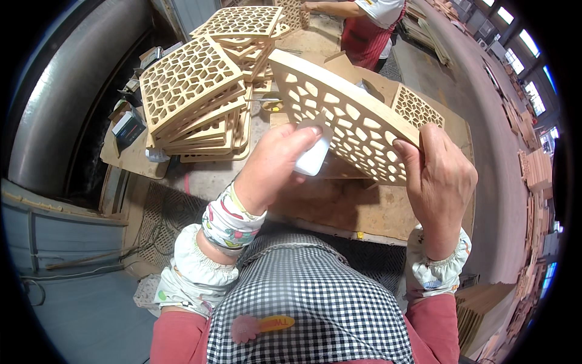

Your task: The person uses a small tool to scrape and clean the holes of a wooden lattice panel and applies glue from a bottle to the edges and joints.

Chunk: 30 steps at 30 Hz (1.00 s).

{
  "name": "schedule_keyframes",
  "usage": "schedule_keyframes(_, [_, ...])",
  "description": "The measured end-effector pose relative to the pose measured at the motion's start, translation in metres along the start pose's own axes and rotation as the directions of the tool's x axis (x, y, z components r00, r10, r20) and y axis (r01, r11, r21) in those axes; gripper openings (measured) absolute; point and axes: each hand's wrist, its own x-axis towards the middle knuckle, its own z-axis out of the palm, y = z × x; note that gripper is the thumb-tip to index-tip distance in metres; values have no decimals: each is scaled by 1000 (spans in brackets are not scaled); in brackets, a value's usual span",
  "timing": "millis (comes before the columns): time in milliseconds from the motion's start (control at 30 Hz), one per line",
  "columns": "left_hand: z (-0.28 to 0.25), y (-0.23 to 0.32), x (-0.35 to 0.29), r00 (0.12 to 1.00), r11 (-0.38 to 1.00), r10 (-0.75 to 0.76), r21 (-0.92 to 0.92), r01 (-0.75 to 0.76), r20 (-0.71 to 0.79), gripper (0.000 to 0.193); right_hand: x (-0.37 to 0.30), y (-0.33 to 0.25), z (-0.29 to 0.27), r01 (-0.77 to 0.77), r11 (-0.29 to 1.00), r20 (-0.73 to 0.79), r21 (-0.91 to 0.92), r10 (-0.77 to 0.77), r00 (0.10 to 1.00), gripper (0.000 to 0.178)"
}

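Note:
A pale wooden lattice panel (348, 115), cut through with many irregular rounded holes, is held up on edge, tilted, in front of me. My right hand (441, 176) grips its right end, thumb on the near face and fingers over the top edge. My left hand (276, 161) is closed round a small white object (313, 155) with smooth sides and rounded corners, close to the panel's holed face. Whether it touches the panel I cannot tell. The fingers behind the white object are mostly hidden.
Stacks of similar lattice panels (188, 85) stand at the left and far left of the worktable (321, 209). Another panel (418, 108) lies behind the held one. Small boxes (128, 124) sit at the left edge. Across the table is a person in a red apron (367, 45).

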Motion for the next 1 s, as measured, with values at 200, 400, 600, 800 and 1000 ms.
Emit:
schedule_keyframes(200, [3,0,-3,999,999,-19,-45,18,-29,30,0,0,1,6,1000,-9,0,-6,1000,36])
schedule_keyframes(400, [3,-1,-6,999,1000,4,-28,-6,-43,30,0,0,1,0,1000,-7,1,0,1000,35])
schedule_keyframes(600, [7,-4,-6,997,999,-5,-47,2,-77,30,0,1,0,3,1000,-6,7,-3,1000,35])
schedule_keyframes(800, [2,-5,-5,999,1000,24,-8,-24,-34,30,-1,1,0,7,1000,-3,6,-7,1000,36])
schedule_keyframes(1000, [7,-8,-6,998,999,34,-40,-36,-45,31,0,0,0,5,1000,-11,14,-5,1000,35])
